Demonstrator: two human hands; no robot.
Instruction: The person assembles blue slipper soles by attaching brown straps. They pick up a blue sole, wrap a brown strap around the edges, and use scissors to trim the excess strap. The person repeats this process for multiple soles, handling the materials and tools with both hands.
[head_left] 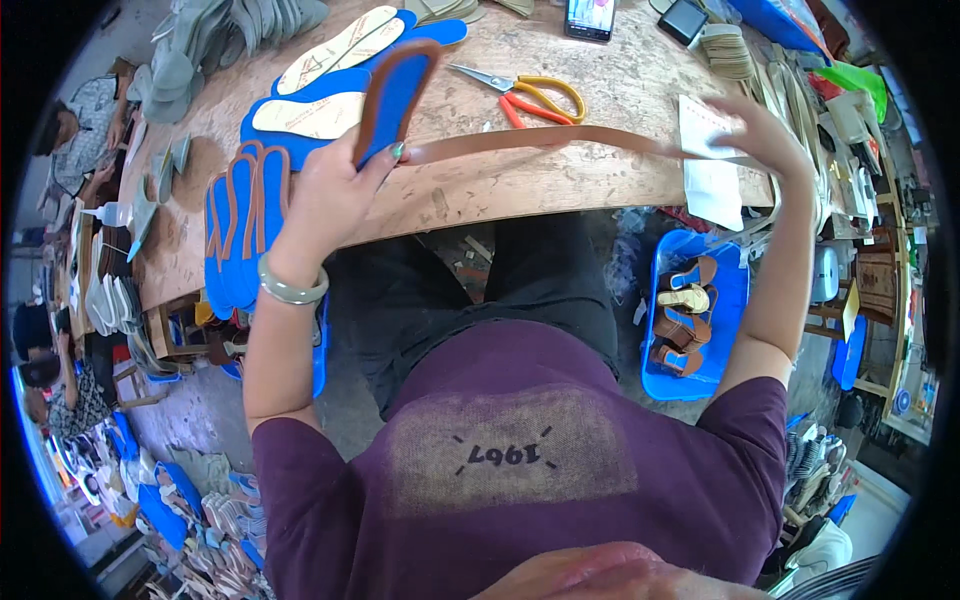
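The blue insole (pixel 400 95) with brown edging stands upright above the worktop (pixel 560 170), gripped by the left hand (pixel 330 195), its brown strap (pixel 560 143) running level rightward to the right hand (pixel 760 135), which pinches its far end.

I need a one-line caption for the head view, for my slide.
At a wooden workbench, left hand holds a blue insole while right hand stretches its brown edging strip.
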